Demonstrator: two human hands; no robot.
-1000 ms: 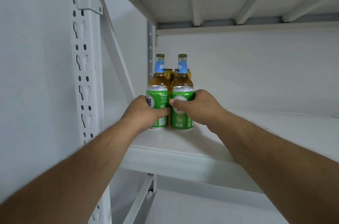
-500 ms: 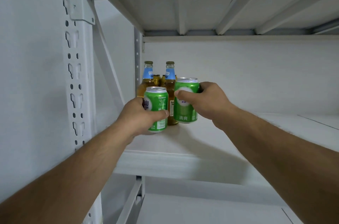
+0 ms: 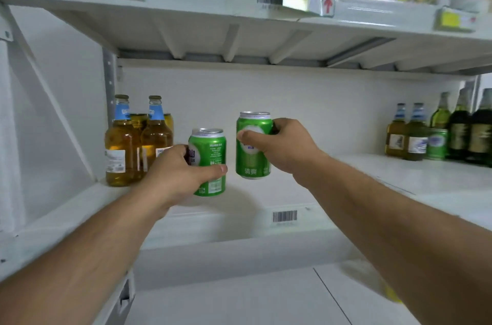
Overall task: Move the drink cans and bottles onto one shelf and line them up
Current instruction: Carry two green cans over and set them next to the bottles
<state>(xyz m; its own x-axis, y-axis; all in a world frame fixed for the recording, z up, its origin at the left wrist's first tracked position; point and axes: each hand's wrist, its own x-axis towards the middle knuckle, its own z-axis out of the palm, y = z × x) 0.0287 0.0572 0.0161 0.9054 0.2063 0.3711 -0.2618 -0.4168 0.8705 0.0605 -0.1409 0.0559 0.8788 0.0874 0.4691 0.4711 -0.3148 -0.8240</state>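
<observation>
Holding: two green cans, one per hand, both lifted clear of the middle shelf [image 3: 399, 178].
Left hand [image 3: 175, 173]: wrapped round the lower half of the left can [image 3: 209, 157], thumb across the front, fingers hidden behind.
Right hand [image 3: 282, 146]: clamped on the upper body of the right can [image 3: 253, 151], thumb on the label, carried a touch higher than its twin.
Cans: upright, close side by side, not touching.
Handling: rigid thin metal, smooth and likely a bit slick; probably full, so some weight; squeezing hard risks a dent.
Best grip: mid-body wrap, thumb opposite fingers, rim left free.
Amber bottles [image 3: 138, 143]: standing at the left end of the shelf, yellow cans behind them; glass, so no knocking.
Far right: a cluster of more bottles [image 3: 436, 133] and a green can on the same shelf, well apart.
Landing: flat base down, gently.
</observation>
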